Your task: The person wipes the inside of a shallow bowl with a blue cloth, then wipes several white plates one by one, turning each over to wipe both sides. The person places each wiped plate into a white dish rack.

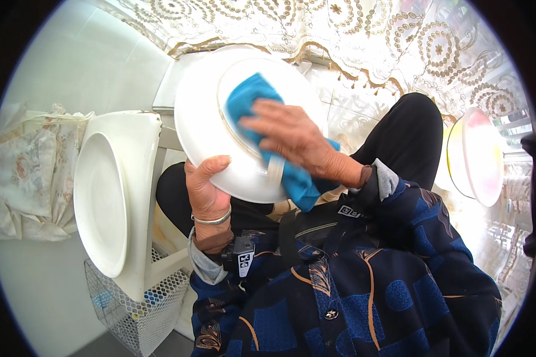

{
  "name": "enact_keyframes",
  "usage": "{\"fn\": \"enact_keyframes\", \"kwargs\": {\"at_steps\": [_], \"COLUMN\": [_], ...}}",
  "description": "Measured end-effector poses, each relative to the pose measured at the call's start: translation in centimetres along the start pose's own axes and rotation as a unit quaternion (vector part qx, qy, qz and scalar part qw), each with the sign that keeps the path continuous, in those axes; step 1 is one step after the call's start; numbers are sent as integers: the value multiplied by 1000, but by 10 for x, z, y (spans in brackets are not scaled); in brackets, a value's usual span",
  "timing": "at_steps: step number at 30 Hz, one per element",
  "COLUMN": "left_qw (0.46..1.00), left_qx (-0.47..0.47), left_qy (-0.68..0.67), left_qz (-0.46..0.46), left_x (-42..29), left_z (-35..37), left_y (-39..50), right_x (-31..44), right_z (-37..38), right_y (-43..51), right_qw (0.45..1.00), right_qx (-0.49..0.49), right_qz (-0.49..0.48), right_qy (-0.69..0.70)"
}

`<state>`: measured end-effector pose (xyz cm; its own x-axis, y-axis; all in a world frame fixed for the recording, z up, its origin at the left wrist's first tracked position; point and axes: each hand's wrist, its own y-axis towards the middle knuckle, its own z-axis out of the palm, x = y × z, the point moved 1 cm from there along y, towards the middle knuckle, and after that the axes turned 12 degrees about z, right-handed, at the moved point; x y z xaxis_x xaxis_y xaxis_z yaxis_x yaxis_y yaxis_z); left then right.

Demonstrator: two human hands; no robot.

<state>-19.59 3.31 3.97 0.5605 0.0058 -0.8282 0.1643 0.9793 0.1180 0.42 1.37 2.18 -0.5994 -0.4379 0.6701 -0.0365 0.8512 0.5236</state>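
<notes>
A large white dish [196, 116] is tilted before me with its underside and foot ring towards me. My left hand [209, 185] grips its lower left rim, the thumb lying over the edge. Across the underside, my right hand [292, 136] presses a blue cloth [252, 91]; its fingers are blurred. The cloth's loose end hangs down past the dish's lower rim, above my lap. What the left fingers do behind the dish is hidden.
On my left, a second white plate [100, 205] rests on a white stool [138, 178] with chipped edges. A wire mesh basket [161, 312] stands below it. Floral fabric [35, 174] lies farther left. A lace curtain [339, 26] hangs ahead; a round basin [482, 156] is at right.
</notes>
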Motion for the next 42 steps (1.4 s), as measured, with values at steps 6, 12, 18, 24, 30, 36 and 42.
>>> {"fn": "enact_keyframes", "kwargs": {"at_steps": [6, 12, 18, 24, 30, 36, 42], "left_qw": [1000, 999, 998, 999, 1000, 997, 996], "left_qx": [-4, 2, 21, 3, -7, -54, -52], "left_qy": [28, 31, 58, 39, 3, -49, -49], "left_qz": [-8, -14, -20, -12, 30, 41, 44], "left_x": [0, -1, -4, -1, -1, -2, 5], "left_z": [-2, -8, 0, -3, -11, -17, -23], "left_y": [-1, -2, -6, -2, 6, 6, 9], "right_x": [-27, 10, -101, -124, -58, -105, -62], "right_z": [1, 36, 26, 7, 33, 31, -11], "right_y": [-5, 13, 50, -11, -16, -22, -41], "right_qw": [987, 992, 974, 935, 987, 985, 765], "right_qx": [-80, -4, -160, 13, -23, -30, 259], "right_qz": [135, -127, 148, 345, 151, 156, 548], "right_qy": [-31, -9, -56, 81, -38, -61, 218]}}
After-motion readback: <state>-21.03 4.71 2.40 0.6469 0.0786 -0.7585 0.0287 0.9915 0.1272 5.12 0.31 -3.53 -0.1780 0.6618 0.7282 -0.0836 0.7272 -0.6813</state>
